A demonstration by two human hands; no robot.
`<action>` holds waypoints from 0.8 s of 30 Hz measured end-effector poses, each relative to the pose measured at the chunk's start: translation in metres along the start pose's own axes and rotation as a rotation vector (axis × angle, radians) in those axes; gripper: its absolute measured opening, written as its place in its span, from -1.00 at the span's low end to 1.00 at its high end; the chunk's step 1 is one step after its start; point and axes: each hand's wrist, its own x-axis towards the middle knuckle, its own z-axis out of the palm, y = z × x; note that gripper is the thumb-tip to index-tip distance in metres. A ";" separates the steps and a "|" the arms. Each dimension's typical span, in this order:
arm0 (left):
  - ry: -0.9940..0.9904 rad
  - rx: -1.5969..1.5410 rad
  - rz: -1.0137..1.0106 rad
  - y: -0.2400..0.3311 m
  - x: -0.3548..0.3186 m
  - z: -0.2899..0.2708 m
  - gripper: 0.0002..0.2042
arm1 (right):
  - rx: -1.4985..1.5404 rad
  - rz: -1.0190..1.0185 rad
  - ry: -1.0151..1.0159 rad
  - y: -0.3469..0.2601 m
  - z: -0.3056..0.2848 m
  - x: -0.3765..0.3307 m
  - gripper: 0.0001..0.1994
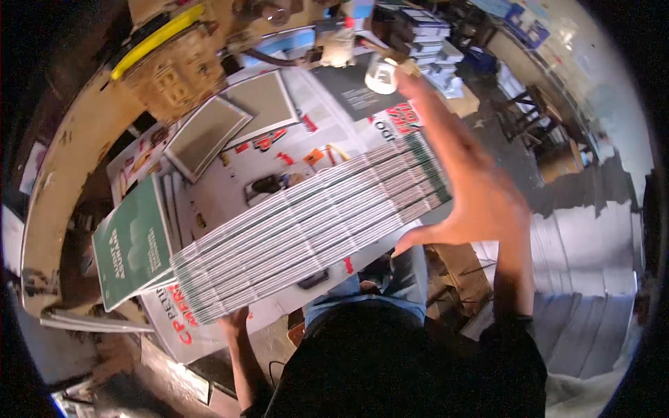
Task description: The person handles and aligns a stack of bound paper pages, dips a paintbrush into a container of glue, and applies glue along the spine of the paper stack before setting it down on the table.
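A long row of sewn book blocks [300, 226] lies across the table at a slant, pressed together with their spines and stitching lines facing up; green covers show at both ends. My left hand [235, 320] grips its lower left edge, with the fingers mostly hidden beneath the blocks. At the far right end, my right hand [481, 191] is open and somewhat blurred, thumb and fingers spread wide around that end; whether the palm touches it I cannot tell. Beside the left end rests a green-covered booklet [132, 240].
Two framed grey-brown panels [208, 138] overlap on the printed table sheet [327, 125]. Behind them stands a wooden machine part with a yellow bar [159, 43]. A white cup-like container [380, 74] is near my right fingertips. Paper stacks [585, 258] fill the right side.
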 end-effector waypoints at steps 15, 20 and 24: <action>0.139 0.240 0.180 0.070 0.021 0.006 -0.53 | 0.359 0.262 0.351 -0.028 0.028 0.022 -0.84; 0.112 0.350 0.195 0.062 0.008 0.009 -0.52 | 0.197 0.221 0.365 -0.028 0.020 0.022 -0.86; 0.232 0.391 0.418 0.059 0.009 0.013 -0.51 | 0.222 0.214 0.320 -0.029 0.026 0.021 -0.85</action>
